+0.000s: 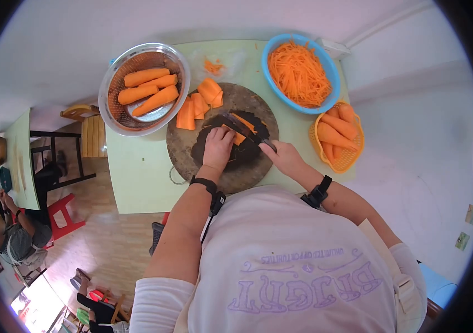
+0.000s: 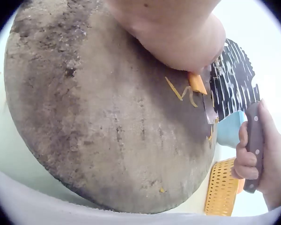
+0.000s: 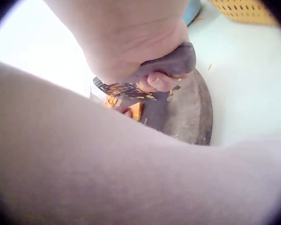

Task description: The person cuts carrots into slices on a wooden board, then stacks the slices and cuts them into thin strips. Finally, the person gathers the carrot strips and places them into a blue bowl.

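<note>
My right hand [image 1: 287,162] grips the riveted brown handle of a kitchen knife [image 2: 255,145] with a wide, dark patterned blade. Under the fingers of my left hand [image 1: 219,147] lies a piece of carrot [image 2: 196,83], held down on a round wooden chopping board [image 1: 258,102]. The blade stands right beside those fingertips, and thin carrot strips [image 1: 243,121] lie along its far side. Flat carrot slices [image 1: 186,115] are heaped at the board's far left edge. In the left wrist view a few loose shreds [image 2: 173,88] lie near the piece; the hand hides most of it.
Back left stands a metal colander [image 1: 106,105] with several peeled carrots. A blue basin [image 1: 270,72] of shredded carrot is at the back right, beside a yellow basket [image 1: 315,141] of whole carrots. Scraps [image 1: 212,67] lie behind the board. Another person [image 1: 23,236] sits at a far table.
</note>
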The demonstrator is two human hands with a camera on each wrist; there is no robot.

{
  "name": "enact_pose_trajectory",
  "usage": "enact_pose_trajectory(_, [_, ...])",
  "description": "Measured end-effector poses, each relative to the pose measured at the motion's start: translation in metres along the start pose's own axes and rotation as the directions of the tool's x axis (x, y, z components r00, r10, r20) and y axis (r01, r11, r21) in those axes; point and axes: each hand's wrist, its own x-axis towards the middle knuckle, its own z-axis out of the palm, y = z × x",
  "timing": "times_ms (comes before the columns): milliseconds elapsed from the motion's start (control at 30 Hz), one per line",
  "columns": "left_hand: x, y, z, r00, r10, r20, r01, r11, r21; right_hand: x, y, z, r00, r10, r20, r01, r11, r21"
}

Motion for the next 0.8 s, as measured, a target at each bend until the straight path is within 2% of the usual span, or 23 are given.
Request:
enact_pose_trajectory(67, [-0.0009,0.0011,0.0008,1.0,-0.006,-0.008,0.006,1.0,0.0,-0.0057,-0.0054,-0.002,0.999,-0.025,0.03,0.027,0.998,-0.051])
enact_pose_trajectory(233, [-0.0002,0.0027,-0.0012,1.0,-0.014,-0.022,0.014,1.0,-0.002,-0.0103,-0.0065,-0.0015,0.996,-0.088,-0.016,0.085,0.987,-0.14])
enact_pose_trajectory(800, [0.0013,0.0023,-0.0037,1.0,-0.022,-0.015,0.021,0.999,-0.042,-0.007,-0.0111,-0.0048,0.996,-0.086,0.011,0.087,0.977,-0.193])
